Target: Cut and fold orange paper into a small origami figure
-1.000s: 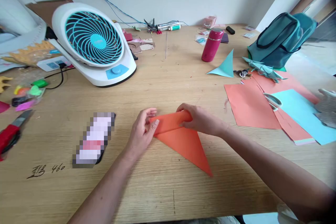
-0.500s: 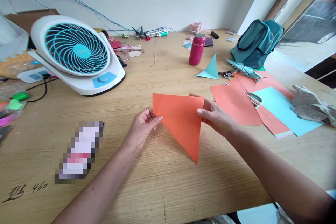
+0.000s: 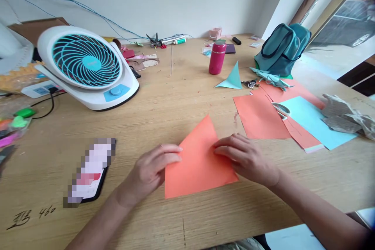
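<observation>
Between both flat hands (image 3: 199, 162) lies the orange paper triangle (image 3: 199, 160)

Your wooden desk (image 3: 181, 97) carries a folded orange paper triangle (image 3: 197, 162), a white-and-teal fan (image 3: 86, 68), a phone (image 3: 89, 172), a magenta bottle (image 3: 217, 58), loose coloured sheets (image 3: 293, 119) and a teal backpack (image 3: 283, 49).

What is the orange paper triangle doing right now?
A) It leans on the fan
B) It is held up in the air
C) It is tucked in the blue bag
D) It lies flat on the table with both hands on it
D: the orange paper triangle lies flat on the wooden table, with the left hand on its left edge and the right hand on its right side.
</observation>
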A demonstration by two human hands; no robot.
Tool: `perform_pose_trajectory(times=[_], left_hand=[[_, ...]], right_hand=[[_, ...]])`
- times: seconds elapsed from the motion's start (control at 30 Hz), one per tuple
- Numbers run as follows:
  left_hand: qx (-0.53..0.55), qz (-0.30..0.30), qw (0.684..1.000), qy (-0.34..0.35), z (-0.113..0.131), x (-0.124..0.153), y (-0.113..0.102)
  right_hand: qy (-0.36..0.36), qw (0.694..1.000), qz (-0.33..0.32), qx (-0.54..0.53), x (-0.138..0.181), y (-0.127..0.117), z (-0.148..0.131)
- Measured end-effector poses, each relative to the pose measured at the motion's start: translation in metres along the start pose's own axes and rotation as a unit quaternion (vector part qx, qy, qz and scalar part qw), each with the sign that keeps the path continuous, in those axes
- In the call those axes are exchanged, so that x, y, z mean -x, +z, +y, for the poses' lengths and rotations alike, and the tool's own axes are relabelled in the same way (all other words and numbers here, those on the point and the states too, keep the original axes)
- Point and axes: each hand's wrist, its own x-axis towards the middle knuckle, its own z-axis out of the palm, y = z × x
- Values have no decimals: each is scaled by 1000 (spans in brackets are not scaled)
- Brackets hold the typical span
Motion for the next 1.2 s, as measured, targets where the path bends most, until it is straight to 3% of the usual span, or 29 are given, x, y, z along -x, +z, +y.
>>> perform_pose_trajectory(times=[0.1, 0.17, 0.27, 0.37, 0.5, 0.67, 0.83, 1.07, 1.2], left_hand=[[-65, -70, 995, 30, -14, 29, 23], [-95, -109, 989, 11, -17, 41, 31], [-120, -163, 979, -1, -16, 47, 29], [-131, -200, 970, 30, -14, 49, 25], [-125, -192, 972, 44, -16, 50, 27], [-100, -157, 982, 24, -14, 39, 26], [-98, -159, 982, 28, -14, 30, 18], [-78, -129, 988, 37, -17, 46, 15], [-77, -114, 990, 20, -13, 44, 17]], right_hand=[[22, 993, -113, 42, 24, 22, -2], [35, 987, -155, 35, 31, 27, -6], [16, 986, -167, 9, 33, 24, -10], [-13, 986, -164, 7, 33, 21, -11], [-21, 986, -166, 20, 35, 25, -15], [26, 991, -132, 1, 31, 28, -21], [68, 989, -111, -66, 28, 24, -15], [20, 991, -133, -25, 31, 22, -15], [41, 989, -141, -28, 27, 23, -19]])
